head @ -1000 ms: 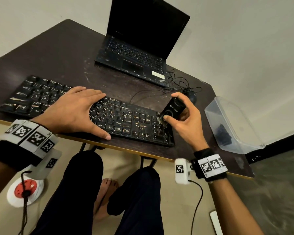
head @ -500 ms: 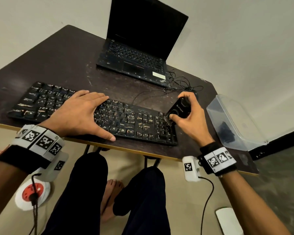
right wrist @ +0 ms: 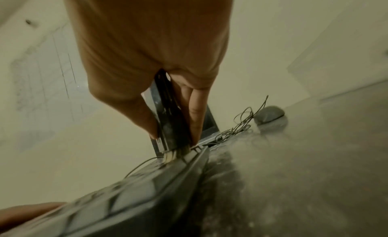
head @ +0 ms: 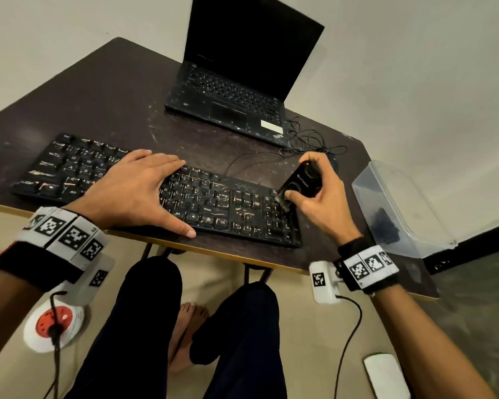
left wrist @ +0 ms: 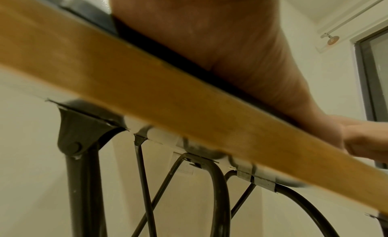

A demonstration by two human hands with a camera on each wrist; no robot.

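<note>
A black keyboard [head: 219, 203] lies along the front of the dark table [head: 104, 105]. My left hand [head: 133, 191] lies flat on its middle keys with straight fingers, thumb near the front edge. My right hand [head: 314, 194] grips a small black brush tool [head: 301, 182], tilted, with its pale bristles [right wrist: 170, 155] touching the keys at the keyboard's right end [right wrist: 147, 190]. In the right wrist view thumb and fingers [right wrist: 195, 114] pinch the tool [right wrist: 170, 117] from both sides. The left wrist view shows only my palm [left wrist: 220, 41] above the table's wooden edge [left wrist: 147, 94].
An open black laptop [head: 242, 90] with a dark screen stands at the back. Tangled thin cables [head: 308, 139] and a mouse [right wrist: 269, 115] lie behind my right hand. A clear plastic box [head: 401, 208] sits at the table's right edge. My legs are under the table.
My right hand with the brush tool has shifted slightly right along the keyboard's right end. The left hand stays flat on the keys. The head view has tilted a little.
</note>
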